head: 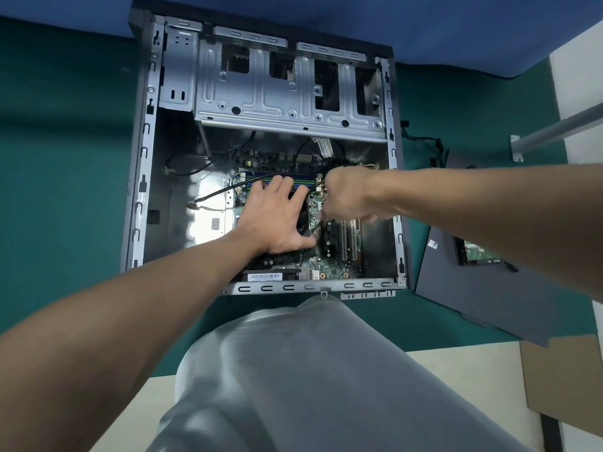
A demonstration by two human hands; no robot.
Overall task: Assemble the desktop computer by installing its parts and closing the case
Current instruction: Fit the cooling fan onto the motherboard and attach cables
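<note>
Steel case (390, 158): open, lying mid-way on green worktop (65, 158).
Left hand (274, 220): fingers (284, 185) spread flat over motherboard (329, 272).
Right hand (346, 197): fingers curled; contents unclear.

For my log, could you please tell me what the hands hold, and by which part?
Right hand grips a thin tool by its hidden upper end; left hand only presses the fan.

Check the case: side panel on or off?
Off. The case lies open with the motherboard exposed; a dark panel lies on the green mat to its right.
</note>
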